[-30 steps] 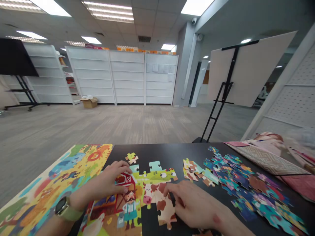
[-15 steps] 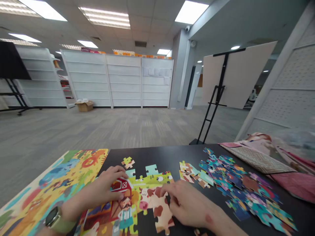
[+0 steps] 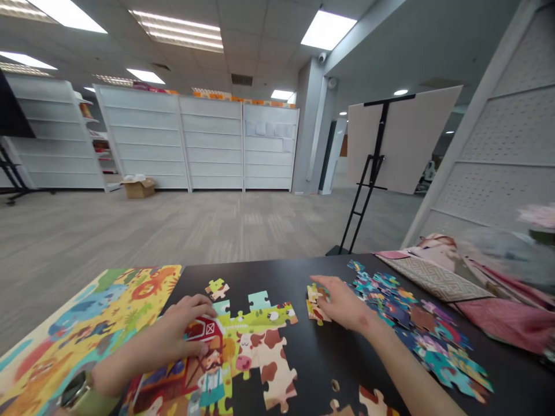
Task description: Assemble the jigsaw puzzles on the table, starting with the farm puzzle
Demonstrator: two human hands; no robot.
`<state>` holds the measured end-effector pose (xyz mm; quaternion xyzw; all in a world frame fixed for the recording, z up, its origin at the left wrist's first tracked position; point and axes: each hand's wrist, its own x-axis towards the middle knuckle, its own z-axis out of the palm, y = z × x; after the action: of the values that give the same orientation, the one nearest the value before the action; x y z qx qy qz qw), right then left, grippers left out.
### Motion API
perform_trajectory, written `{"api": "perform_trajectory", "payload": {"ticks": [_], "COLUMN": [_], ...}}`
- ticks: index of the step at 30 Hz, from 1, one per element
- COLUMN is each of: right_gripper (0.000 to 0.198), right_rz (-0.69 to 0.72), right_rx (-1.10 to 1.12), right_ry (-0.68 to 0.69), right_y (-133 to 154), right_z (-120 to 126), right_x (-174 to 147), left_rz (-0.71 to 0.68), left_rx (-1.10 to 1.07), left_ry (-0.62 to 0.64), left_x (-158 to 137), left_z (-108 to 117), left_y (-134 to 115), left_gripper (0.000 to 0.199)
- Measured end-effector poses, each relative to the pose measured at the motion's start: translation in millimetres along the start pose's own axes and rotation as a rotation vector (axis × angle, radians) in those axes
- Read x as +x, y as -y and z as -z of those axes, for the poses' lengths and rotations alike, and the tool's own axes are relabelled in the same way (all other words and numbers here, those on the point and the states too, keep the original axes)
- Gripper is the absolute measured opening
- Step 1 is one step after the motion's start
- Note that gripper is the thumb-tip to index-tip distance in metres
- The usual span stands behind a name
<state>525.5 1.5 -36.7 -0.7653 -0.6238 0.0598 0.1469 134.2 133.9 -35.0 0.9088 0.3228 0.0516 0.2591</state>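
My left hand, with a watch on its wrist, lies spread over the left part of a partly joined farm jigsaw puzzle. A red barn, a farmer and a brown-and-white cow show on it. Over at the right, my right hand is above a small group of puzzle pieces, its index finger and thumb apart. The hand hides part of these pieces. A loose green-and-brown puzzle piece lies beyond my left hand. More brown-and-white pieces lie near the front edge of view.
A colourful animal picture sheet covers the table's left side. Blue and purple puzzle pieces are heaped beyond my right forearm. Pink fabric bags sit at the far right. Past the black table stands an easel-like stand.
My right hand has moved from the cow's body, right and away from me, to the small group of pieces. The left hand stays on the puzzle. The view has turned slightly right.
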Motion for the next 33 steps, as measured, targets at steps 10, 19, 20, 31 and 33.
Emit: {"api": "perform_trajectory", "payload": {"ticks": [10,19,20,31,33], "right_gripper": [0.051,0.039,0.040,0.065,0.065], "right_rz": [-0.007,0.175,0.212,0.390,0.389], "right_rx": [0.024,0.226,0.262,0.408,0.409], "right_ry": [-0.050,-0.094,-0.064,0.265,0.272], "right_y": [6.0,40.0,47.7,97.7,98.0], "right_z": [-6.6,-3.2,-3.9,-13.6,-12.7], "right_x": [3.3,-8.5,-11.8,-40.8,-41.3], "left_rz": [-0.001,-0.025,-0.029,-0.035,-0.032], "left_rx": [-0.003,-0.024,-0.025,-0.032,-0.026], "left_ry": [-0.022,-0.029,-0.030,-0.037,-0.035], "left_x": [0.4,-2.6,-2.8,-2.1,-1.8], "left_z": [2.5,5.8,6.0,4.6,4.3], "left_y": [-2.1,-1.3,-1.2,1.2,1.9], "left_gripper": [0.039,0.042,0.042,0.042,0.042]}}
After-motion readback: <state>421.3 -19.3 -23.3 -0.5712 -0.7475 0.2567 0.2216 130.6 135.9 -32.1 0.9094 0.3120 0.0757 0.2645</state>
